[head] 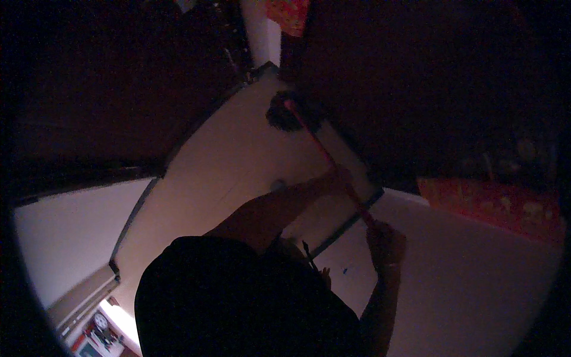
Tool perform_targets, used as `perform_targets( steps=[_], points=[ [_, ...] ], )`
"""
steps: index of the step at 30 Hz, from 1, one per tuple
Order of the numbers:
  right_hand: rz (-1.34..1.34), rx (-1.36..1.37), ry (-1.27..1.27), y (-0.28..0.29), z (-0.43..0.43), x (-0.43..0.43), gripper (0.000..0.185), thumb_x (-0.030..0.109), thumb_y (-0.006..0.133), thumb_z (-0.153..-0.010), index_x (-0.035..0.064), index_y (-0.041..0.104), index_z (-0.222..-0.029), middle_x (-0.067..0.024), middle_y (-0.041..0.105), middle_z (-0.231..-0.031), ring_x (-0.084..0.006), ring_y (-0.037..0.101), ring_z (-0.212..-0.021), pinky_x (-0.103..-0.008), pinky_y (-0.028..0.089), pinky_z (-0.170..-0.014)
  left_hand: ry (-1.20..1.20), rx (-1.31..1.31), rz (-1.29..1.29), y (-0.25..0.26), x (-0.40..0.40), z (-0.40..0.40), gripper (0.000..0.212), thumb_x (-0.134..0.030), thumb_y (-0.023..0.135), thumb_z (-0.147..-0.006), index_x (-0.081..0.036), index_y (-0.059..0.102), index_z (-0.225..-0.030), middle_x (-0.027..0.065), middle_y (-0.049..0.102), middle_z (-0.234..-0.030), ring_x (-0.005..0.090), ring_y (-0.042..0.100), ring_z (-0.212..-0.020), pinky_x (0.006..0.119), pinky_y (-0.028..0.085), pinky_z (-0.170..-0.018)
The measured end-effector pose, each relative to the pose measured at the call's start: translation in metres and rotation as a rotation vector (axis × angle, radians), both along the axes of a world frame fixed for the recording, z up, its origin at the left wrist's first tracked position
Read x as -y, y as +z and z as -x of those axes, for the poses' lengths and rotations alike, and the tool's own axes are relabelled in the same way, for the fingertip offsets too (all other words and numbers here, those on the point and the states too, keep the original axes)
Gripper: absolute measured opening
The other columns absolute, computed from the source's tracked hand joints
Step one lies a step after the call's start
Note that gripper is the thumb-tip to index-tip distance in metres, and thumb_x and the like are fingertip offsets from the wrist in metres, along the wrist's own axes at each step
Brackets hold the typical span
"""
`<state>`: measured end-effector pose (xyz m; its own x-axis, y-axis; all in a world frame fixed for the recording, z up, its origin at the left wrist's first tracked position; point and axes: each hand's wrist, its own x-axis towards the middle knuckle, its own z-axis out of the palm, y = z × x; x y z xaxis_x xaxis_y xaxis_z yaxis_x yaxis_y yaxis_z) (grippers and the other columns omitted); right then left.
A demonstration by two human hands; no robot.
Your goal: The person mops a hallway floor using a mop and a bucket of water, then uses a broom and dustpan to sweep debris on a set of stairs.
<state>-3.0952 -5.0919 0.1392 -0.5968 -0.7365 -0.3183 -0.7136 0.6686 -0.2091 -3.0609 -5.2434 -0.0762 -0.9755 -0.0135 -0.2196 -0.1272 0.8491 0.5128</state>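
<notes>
My left hand (pixel 341 178) reaches across my body and is closed around the middle of a long reddish pole (pixel 317 142). Nearer to me, on the right, my right hand (pixel 387 244) grips the pole's end, with a thin pale band at the wrist. The pole slants up to the left. At its far end a dark, shaggy head (pixel 285 114), like that of a mop or broom, lies on the pale floor (pixel 241 147). Dim light hides the fingers' detail and the exact kind of head.
Dark strips (pixel 342 232) edge the floor. Very dark shapes flank it on both sides. Red patterned cloth (pixel 495 207) is at the right, with another red piece (pixel 290 15) at the top. A small blue bit (pixel 345 271) lies near my toes (pixel 326 274). At lower left is a brightly lit opening (pixel 120 317).
</notes>
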Motion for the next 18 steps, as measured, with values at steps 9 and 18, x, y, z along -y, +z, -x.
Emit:
perform_targets(
  steps=[9,18],
  points=[
    [0.05,-0.235,0.564,0.008,-0.021,0.176,0.02,0.027,0.052,-0.073,0.0085,0.057,-0.079,-0.0147,0.056,-0.07,-0.0316,0.054,-0.062,-0.0406,0.043,-0.057,0.391,-0.188,0.125,0.006,0.185,-0.07,0.02,-0.025,0.054,-0.065,-0.008,0.057,-0.075,0.0124,0.055,-0.08,0.0283,0.053,-0.077,0.04,0.043,-0.068],
    [-0.289,-0.238,0.844,0.009,-0.056,0.165,0.03,0.019,0.047,-0.076,0.0003,0.047,-0.099,-0.0146,0.055,-0.077,-0.0282,0.054,-0.065,-0.0364,0.044,-0.055,0.692,-0.074,-0.059,-0.028,0.199,-0.14,0.018,-0.021,0.055,-0.063,-0.01,0.056,-0.077,0.0104,0.055,-0.078,0.0277,0.052,-0.075,0.039,0.043,-0.067]
  ],
)
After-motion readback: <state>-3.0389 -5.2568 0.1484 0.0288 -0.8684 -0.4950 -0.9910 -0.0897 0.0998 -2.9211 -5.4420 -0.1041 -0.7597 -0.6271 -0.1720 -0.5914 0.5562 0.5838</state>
